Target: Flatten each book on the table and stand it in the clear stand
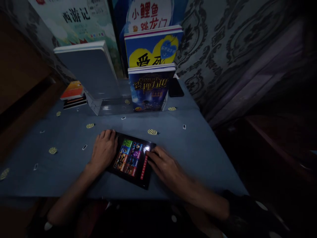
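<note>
A flat, glossy black rectangle (136, 182) lies turned at an angle near the table's front edge. Its face carries a grid of small colourful pictures and a red strip along the right; whether it is a tablet, a book or a box I cannot tell. My left hand (105, 148) grips its left edge, fingers bent at the upper left corner and thumb out of sight. At the upper right edge, my right hand (166, 167) has its fingers closed on the border, beside a bright glare spot.
Behind stands a clear acrylic rack (111, 107) with upright books, including a dark blue book (150, 91) and a grey-backed one (85, 71). A black phone-like slab (176, 87) lies right of it, a small book stack (73, 94) left. The blue pineapple-print tablecloth (198, 155) covers the table.
</note>
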Tool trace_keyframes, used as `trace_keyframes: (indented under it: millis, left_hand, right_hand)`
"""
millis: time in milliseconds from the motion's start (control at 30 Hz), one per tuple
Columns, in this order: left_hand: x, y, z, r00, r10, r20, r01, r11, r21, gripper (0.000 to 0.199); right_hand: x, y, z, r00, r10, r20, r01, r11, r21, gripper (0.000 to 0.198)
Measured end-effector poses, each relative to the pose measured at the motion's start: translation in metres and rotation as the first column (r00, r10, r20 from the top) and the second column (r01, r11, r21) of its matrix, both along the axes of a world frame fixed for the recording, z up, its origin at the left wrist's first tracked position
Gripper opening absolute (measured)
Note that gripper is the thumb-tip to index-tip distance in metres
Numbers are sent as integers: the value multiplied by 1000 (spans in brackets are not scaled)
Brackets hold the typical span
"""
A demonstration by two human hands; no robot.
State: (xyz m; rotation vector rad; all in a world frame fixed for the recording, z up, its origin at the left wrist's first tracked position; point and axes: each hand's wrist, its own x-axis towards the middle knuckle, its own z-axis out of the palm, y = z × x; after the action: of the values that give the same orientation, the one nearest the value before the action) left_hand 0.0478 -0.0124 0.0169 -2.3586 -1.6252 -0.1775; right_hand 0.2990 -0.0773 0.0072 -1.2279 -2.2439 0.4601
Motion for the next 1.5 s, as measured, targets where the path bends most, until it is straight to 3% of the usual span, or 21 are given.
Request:
trace_keyframes:
  millis: [133,267,467,667,833,967,1067,1233,1300,1400,1500]
  left_hand:
    - [9,-1,-3,991,-90,104,95,995,-41,38]
    - [29,-6,-3,970,-198,139,212,972,-97,33]
    - [60,-13,1,928,-321,189,352,922,-163,37]
    - [65,-10,8,958,-252,138,277,938,-210,43]
    - [67,-3,15,969,-223,105,243,936,-255,35]
    - [66,3,15,963,-246,111,267,929,-257,43]
    - [64,5,12,951,-282,123,304,923,-235,38]
    - [61,6,15,951,-284,123,307,915,-260,35]
    - [60,6,16,955,-281,97,297,918,-263,41]
    - [60,6,15,957,-285,52,289,923,-255,47]
    - [61,6,15,960,-278,31,277,930,-243,45]
  right_hand:
    - [0,1,-1,1000,-14,-8,13,999,-31,28]
    - [3,3,-6,1000,8,-10,-8,1000,19,29]
    - [10,15,-32,999,-2,-36,6,994,112,33]
    - [-1,50,-48,996,-5,-84,15,993,119,35]
    - [-10,79,-40,989,-39,-141,55,992,111,25]
    - [-7,88,-34,986,-52,-159,59,997,42,13]
    - [-5,81,-32,981,-53,-187,58,998,21,13]
    - [-12,50,-27,982,-56,-178,71,995,74,30]
    - [-14,33,-27,994,-33,-100,44,993,107,40]
    - [-10,13,-35,997,29,67,-42,980,193,72]
    - [-4,5,-46,980,72,186,-126,947,295,73]
